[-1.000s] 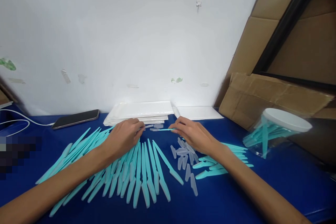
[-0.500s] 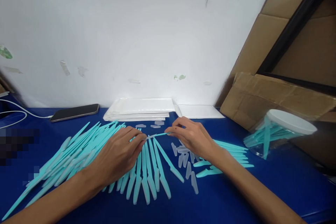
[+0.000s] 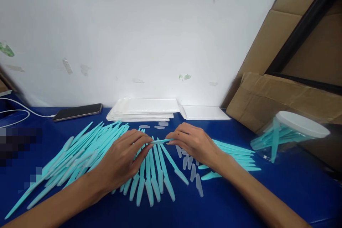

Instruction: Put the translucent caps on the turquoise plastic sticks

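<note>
My left hand point(image 3: 127, 156) pinches one end of a turquoise eyebrow razor point(image 3: 160, 141), and my right hand point(image 3: 195, 142) pinches the other end. The razor lies nearly level between the fingertips, its ends hidden by them. Beneath it, several turquoise razors point(image 3: 149, 185) fan out on the blue table, their wider capped ends toward me. A big heap of similar razors point(image 3: 77, 153) spreads left of my left hand. Loose translucent blade caps point(image 3: 199, 185) are scattered below and beside my right hand. More razors point(image 3: 237, 153) lie partly behind my right wrist.
A clear jar with a white lid point(image 3: 301, 124) lies tipped at the right, with turquoise razors inside. White packets point(image 3: 146, 106) are stacked by the wall. A phone point(image 3: 77, 112) with a white cable rests at the back left. Cardboard point(image 3: 288, 99) leans along the right side.
Both hands have come slightly closer together and lower over the fan of razors. Between them, more turquoise now shows where the pale cap end was visible before. The view has shifted slightly.
</note>
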The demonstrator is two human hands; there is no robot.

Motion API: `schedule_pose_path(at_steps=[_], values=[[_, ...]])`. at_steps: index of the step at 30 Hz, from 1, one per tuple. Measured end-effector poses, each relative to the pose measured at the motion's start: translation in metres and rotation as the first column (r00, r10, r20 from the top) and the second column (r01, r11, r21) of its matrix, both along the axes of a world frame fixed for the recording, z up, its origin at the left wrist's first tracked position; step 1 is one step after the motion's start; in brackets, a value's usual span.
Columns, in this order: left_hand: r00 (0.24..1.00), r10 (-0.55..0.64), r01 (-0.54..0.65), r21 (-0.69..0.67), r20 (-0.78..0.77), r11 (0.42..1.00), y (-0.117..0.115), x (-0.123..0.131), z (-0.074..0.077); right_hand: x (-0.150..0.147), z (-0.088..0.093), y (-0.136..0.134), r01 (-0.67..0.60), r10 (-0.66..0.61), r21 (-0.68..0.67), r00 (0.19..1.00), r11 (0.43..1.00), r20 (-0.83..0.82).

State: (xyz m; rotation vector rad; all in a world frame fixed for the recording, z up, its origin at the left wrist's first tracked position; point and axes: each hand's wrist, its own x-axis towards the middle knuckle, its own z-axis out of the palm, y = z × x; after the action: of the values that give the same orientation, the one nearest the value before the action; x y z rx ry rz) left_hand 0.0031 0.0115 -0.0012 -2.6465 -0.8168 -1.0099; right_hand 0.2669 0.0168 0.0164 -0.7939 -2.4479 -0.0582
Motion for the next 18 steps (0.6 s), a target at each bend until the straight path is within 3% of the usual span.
schedule_pose_path(at_steps=[7, 11, 14, 18], values=[[0.990, 0.124, -0.126, -0.037, -0.070, 0.991, 0.014, -0.011, 0.004, 0.003, 0.009, 0.002, 0.088, -0.094, 0.045, 0.984, 0.995, 0.149], [0.938, 0.245, -0.258, -0.018, -0.245, 0.966, 0.035, -0.012, 0.011, 0.009, 0.012, 0.004, 0.147, -0.153, 0.048, 0.968, 0.988, 0.199], [0.885, 0.234, -0.292, -0.088, -0.403, 0.952, 0.055, -0.008, 0.017, 0.015, 0.012, 0.007, 0.147, -0.156, 0.064, 0.970, 0.987, 0.186], [0.865, 0.202, -0.296, -0.142, -0.460, 0.945, 0.077, 0.000, 0.015, 0.017, 0.015, 0.007, 0.106, -0.119, 0.121, 0.987, 0.987, 0.104]])
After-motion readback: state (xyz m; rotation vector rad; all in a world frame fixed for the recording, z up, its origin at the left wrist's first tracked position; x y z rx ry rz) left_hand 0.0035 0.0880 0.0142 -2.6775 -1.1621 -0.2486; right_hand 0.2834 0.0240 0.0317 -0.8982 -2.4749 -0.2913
